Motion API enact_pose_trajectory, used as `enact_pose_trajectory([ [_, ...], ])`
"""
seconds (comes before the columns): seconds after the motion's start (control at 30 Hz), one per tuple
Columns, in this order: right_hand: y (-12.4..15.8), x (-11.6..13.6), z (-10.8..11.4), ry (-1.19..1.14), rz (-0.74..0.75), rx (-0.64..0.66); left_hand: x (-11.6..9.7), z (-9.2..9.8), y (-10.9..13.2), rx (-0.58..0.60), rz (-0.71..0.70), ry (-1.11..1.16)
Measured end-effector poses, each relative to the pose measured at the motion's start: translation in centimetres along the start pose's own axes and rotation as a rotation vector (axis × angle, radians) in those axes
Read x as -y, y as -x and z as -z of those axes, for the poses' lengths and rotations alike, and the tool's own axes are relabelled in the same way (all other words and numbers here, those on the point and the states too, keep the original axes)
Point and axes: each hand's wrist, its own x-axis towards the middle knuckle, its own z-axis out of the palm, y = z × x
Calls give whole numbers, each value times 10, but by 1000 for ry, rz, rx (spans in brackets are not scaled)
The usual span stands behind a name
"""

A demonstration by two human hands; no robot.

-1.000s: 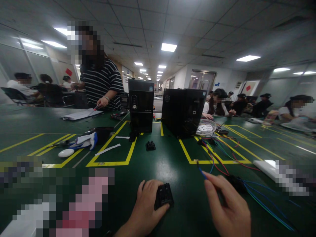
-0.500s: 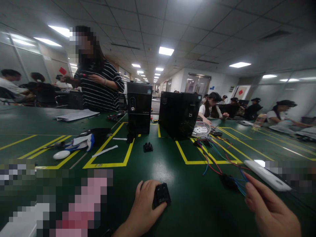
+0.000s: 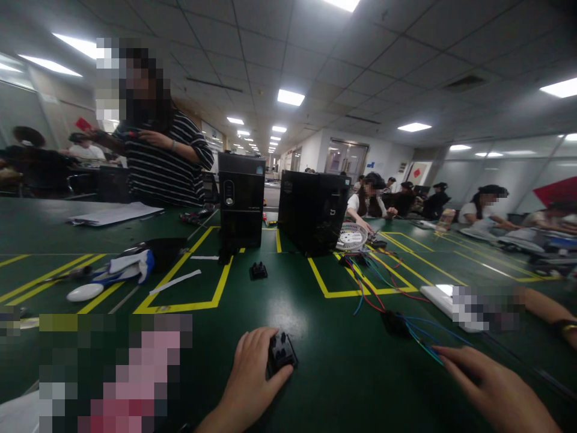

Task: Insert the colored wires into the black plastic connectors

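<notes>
My left hand (image 3: 252, 373) rests low in the middle of the view, closed around the left side of a small black plastic part (image 3: 283, 350) with raised prongs. That part sits on or just above the table. Farther off, a similar black part (image 3: 258, 270) lies by itself, touched by neither hand. At the right, my right hand (image 3: 489, 379) pinches thin blue and green wires (image 3: 426, 349) between thumb and fingertips. The wires run to a dark block (image 3: 395, 323) on the table, whose kind I cannot make out.
Two black computer cases (image 3: 241, 201) stand at the back. Yellow tape (image 3: 220, 288) marks the green table (image 3: 333, 337). A white basket (image 3: 351, 236), loose red and blue wires, a white device (image 3: 439, 300) and gloves (image 3: 130, 267) lie around. Another person's arm (image 3: 547, 313) reaches in at right.
The view has swung a little to the right. My right hand is lower and flatter, still at the wires. Another person's arm has come in at the right edge. My left hand keeps the black part.
</notes>
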Motion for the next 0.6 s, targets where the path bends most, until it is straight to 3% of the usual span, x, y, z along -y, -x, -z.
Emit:
enact_pose_trajectory([
  [0.23, -17, -3, -10, 185, -67, 65, 4, -3, 0, -12, -1, 6],
  [0.6, -52, 34, -15, 331, -66, 151, 8, -5, 2, -37, -25, 17],
])
